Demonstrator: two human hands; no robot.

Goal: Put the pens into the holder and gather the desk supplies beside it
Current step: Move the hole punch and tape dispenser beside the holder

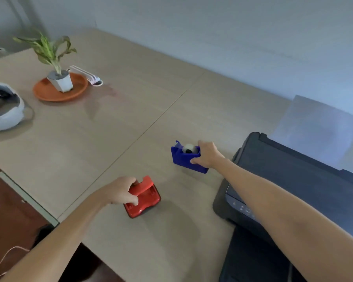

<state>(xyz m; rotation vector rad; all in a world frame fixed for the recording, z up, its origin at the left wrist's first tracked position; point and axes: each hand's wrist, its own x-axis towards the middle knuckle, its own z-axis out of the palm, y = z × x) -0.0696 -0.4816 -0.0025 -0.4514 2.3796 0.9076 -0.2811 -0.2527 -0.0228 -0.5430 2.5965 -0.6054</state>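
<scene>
A red hole punch [145,198] rests on the wooden desk [114,127] near its front edge, and my left hand [120,192] grips its left side with fingers over the lever. Further right, my right hand [207,154] holds the back end of a blue tape dispenser [181,156] with a white tape roll in it, also on the desk. No pens and no pen holder are in view.
A black printer [293,190] with a clear paper tray stands at the right. At the far left are a potted plant [55,58] on an orange saucer [49,92], a white headset [2,108] and a white-pink gadget [88,76].
</scene>
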